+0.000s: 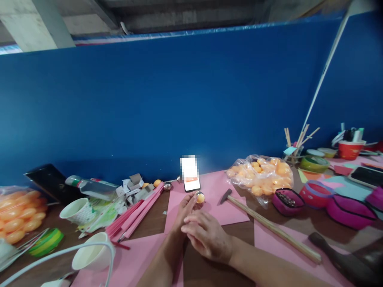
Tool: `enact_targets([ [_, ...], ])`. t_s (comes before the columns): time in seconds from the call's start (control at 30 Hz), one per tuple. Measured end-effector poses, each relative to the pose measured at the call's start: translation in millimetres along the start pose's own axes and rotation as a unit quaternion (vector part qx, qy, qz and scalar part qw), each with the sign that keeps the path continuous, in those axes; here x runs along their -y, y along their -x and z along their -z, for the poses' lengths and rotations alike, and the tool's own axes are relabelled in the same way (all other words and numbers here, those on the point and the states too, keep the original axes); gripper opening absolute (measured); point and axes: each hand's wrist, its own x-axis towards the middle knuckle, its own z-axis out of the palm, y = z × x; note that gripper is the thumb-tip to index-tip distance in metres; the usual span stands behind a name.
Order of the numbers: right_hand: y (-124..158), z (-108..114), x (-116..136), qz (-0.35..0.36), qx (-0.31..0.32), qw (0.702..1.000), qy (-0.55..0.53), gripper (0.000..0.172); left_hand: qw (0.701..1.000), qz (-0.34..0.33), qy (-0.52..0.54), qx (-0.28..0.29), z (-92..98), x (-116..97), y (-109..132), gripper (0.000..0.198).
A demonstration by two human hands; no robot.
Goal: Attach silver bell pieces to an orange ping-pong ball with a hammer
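A small round ball [200, 198], part shiny silver and part yellow-orange, rests in the fingers of my left hand [186, 210] above a pink paper sheet [214, 181]. My right hand [206, 235] is just in front, close against the left hand and overlapping it in view. Its fingers are bent and drawn together; whatever they hold, if anything, is hidden. Behind the ball leans a phone [192, 185] with a lit screen. To the right lies a hammer [269, 223], its wooden handle slanting toward me.
A clear bag of orange balls [260, 173] sits at back right, near magenta bowls [348, 211]. Pink paper strips [140, 215], white cups [92, 253], a plastic bottle [92, 187] and another bag of balls [20, 211] are left. A blue partition [179, 99] rises behind.
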Motion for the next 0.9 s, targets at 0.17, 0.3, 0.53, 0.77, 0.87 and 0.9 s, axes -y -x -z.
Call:
enact_targets([
  [0.17,-7,4,20,0.06,0.017,0.998,-0.001,0.025,0.996,0.022,0.075,0.045,1.7,10,-8,0.024],
  [0.3,-17,5,40,0.098,0.005,0.995,-0.021,0.019,0.994,0.025,0.085,0.06,5.4,13,-12,0.027],
  [0.53,-19,32,58,0.077,0.038,0.996,0.023,0.017,0.994,0.02,0.078,0.07,6.3,11,-9,0.024],
  [0.77,24,68,19,-0.143,0.087,0.974,0.154,0.03,0.992,0.037,0.091,0.077,6.3,10,-8,0.024],
  [0.87,49,87,4,-0.229,0.109,0.945,0.207,0.04,0.993,0.038,0.081,0.083,6.2,8,-8,0.026],
  [0.9,57,93,1,-0.257,0.12,0.934,0.219,0.043,0.993,0.038,0.079,0.085,6.3,7,-8,0.026],
])
